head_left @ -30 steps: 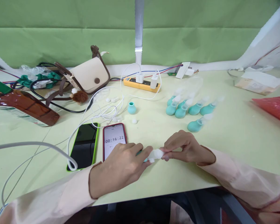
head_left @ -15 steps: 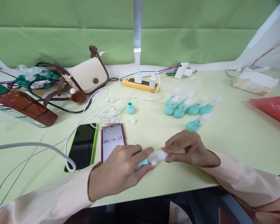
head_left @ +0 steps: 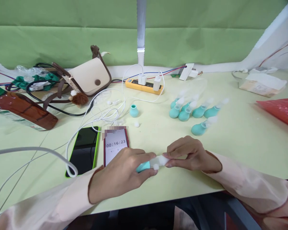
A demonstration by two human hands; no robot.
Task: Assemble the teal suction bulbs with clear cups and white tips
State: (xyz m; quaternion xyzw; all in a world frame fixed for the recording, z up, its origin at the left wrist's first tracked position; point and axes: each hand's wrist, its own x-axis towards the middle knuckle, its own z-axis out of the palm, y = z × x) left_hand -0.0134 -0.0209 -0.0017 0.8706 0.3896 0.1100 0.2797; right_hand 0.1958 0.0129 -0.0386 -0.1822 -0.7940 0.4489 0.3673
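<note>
Near the table's front edge my left hand (head_left: 121, 174) is closed round a teal rubber bulb (head_left: 143, 166). My right hand (head_left: 188, 155) pinches the whitish clear tip piece (head_left: 158, 161) that sits at the bulb's end. The two hands meet over this one item, just above the pale green table (head_left: 242, 140). Several finished teal bulbs with clear tips (head_left: 194, 111) lie in a group beyond my right hand. One teal bulb without a tip (head_left: 133, 111) stands upright further back, with a small white cap (head_left: 136, 124) beside it.
A red phone showing a timer (head_left: 115, 143) and a green-cased phone (head_left: 83, 150) lie by my left hand, with white cables (head_left: 103, 115) around them. Behind are a cream handbag (head_left: 90, 76), a yellow power strip (head_left: 144, 85), a brown bottle (head_left: 21, 110) and a red bag (head_left: 282, 110).
More of the teal bulb shows out of my left hand. Both hands have shifted slightly on the item; the timer went from 00:16:22 to 00:16:23.
</note>
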